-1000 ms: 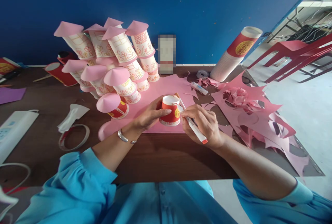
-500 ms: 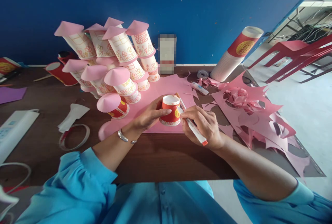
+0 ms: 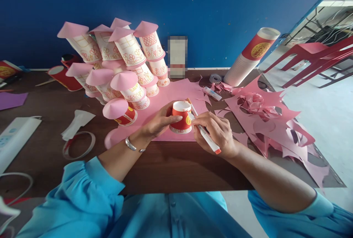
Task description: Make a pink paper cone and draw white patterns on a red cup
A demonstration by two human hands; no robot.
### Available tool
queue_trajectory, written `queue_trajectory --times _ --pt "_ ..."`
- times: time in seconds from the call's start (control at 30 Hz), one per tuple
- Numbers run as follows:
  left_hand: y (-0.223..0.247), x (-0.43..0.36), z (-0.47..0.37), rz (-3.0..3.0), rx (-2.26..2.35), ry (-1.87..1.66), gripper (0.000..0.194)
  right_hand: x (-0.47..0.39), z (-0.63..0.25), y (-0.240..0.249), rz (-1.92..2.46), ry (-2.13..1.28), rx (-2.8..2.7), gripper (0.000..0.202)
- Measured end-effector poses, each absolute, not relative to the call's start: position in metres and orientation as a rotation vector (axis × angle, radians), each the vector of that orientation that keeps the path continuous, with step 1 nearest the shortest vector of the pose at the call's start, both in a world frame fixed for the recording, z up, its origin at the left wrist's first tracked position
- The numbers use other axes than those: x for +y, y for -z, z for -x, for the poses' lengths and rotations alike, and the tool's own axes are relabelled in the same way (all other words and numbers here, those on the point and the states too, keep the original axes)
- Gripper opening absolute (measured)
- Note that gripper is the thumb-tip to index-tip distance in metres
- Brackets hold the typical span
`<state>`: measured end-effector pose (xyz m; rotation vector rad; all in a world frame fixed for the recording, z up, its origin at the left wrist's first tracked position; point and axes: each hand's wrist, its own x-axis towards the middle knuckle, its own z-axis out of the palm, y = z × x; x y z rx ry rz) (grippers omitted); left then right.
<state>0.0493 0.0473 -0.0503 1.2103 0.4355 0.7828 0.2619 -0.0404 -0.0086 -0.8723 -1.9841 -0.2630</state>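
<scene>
My left hand (image 3: 161, 120) is wrapped round a red paper cup (image 3: 177, 124), thumb across its front. The cup has a gold emblem, a white recessed top face, and a white band with small red drawings at its wider lower edge. In my right hand (image 3: 215, 131) is a white marker (image 3: 206, 137) with an orange-red end, slanted so that its front end meets the cup's right side. The exact tip is hard to make out. Just behind the cup a second slim marker (image 3: 193, 110) lies on a pink paper sheet (image 3: 182, 91).
Paper-cup towers (image 3: 127, 52) with pink cone roofs stand back left. A leaning cup stack (image 3: 248, 60), a tape roll (image 3: 216, 79), a glue stick (image 3: 212, 93) and pink scraps (image 3: 264, 120) lie right. At left are a tape ring (image 3: 78, 145) and a white power strip (image 3: 18, 139).
Almost nothing differs. Both hands, the cup and the marker keep their places, and a little more red marking seems to show at the cup's top edge.
</scene>
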Motion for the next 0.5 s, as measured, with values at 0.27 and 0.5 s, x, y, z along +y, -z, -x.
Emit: queue_trajectory --times 0.27,0.5 --pt "0.0557 0.0491 -0.0467 -1.2 0.416 -0.773 0.055 -0.0402 -0.2618 0.008 0.894 0.282 -1.981 0.019" --pt "0.0515 0.0477 -0.0493 -1.186 0.407 -0.784 0.052 -0.0407 -0.2623 0.0072 0.887 0.289 -1.976 0.02"
